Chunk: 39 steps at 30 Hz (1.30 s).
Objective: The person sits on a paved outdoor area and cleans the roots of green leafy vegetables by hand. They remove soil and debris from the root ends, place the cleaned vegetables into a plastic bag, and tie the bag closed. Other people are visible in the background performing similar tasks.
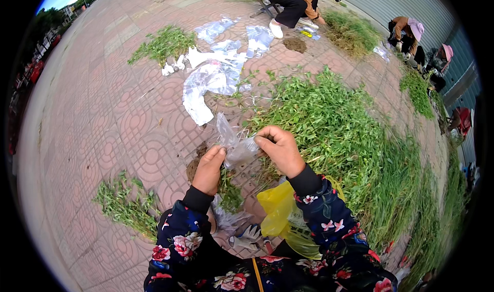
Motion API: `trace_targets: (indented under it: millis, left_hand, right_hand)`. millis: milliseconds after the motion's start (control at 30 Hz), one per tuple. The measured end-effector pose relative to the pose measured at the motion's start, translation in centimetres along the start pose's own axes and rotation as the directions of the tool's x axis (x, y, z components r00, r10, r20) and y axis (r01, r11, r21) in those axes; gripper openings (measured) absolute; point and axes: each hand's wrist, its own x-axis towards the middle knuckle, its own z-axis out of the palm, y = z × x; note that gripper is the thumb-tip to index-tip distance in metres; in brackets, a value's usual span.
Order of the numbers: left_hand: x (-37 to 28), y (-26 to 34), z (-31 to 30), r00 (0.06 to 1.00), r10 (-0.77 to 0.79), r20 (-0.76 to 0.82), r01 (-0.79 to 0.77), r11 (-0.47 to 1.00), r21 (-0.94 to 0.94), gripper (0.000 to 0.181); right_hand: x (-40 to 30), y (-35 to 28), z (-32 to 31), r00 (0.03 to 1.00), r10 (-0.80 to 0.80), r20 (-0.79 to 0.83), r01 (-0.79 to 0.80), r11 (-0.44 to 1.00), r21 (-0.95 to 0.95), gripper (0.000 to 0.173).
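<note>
Between my two hands a small clear plastic bag [241,153] is stretched over the paving. My left hand [210,167] pinches its left edge between thumb and finger. On the other side, my right hand [281,148] grips the opposite edge. Below the bag, a small bunch of leafy green plants [231,195] hangs or lies near my left wrist; how it is supported is unclear. A pile of brown soil [192,169] shows just left of my left hand. The large heap of cut green plants [324,114] lies right beside my right hand.
Clear plastic bags [216,75] are spread ahead on the patterned paving [142,114]. A yellow plastic bag [283,211] bearing writing and a work glove [247,238] lie near my legs. Plant bunches lie at left [129,205] and further off [164,43]. Other people [295,2] work beyond.
</note>
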Motion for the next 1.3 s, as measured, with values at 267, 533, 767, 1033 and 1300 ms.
trace_targets:
  millis: [267,533,767,1033,1300]
  left_hand:
    - [0.0,0.3,0.2,0.999,0.037,0.019,-0.037,0.999,-0.025,0.023]
    - [-0.2,0.4,1.4,0.998,0.058,-0.024,-0.056,0.996,0.062,0.019]
    - [-0.4,0.3,0.7,0.995,0.095,-0.024,-0.093,0.992,0.089,0.020]
    - [0.1,-0.1,0.8,0.995,0.098,0.014,-0.099,0.994,0.045,0.022]
    - [0.0,-0.1,0.3,0.996,0.086,-0.012,-0.086,0.996,0.040,0.021]
  right_hand:
    - [0.3,-0.7,-1.6,0.971,0.199,0.136,-0.198,0.980,-0.025,0.036]
    - [0.5,0.6,-0.9,0.952,0.182,0.247,-0.173,0.983,-0.055,0.018]
    - [0.6,1.3,-0.4,0.972,0.082,0.222,-0.086,0.996,0.009,0.012]
    - [0.5,1.8,-0.2,0.982,-0.187,0.038,0.190,0.950,-0.248,0.011]
    - [0.5,1.6,-0.1,0.987,-0.161,0.027,0.162,0.951,-0.264,0.011]
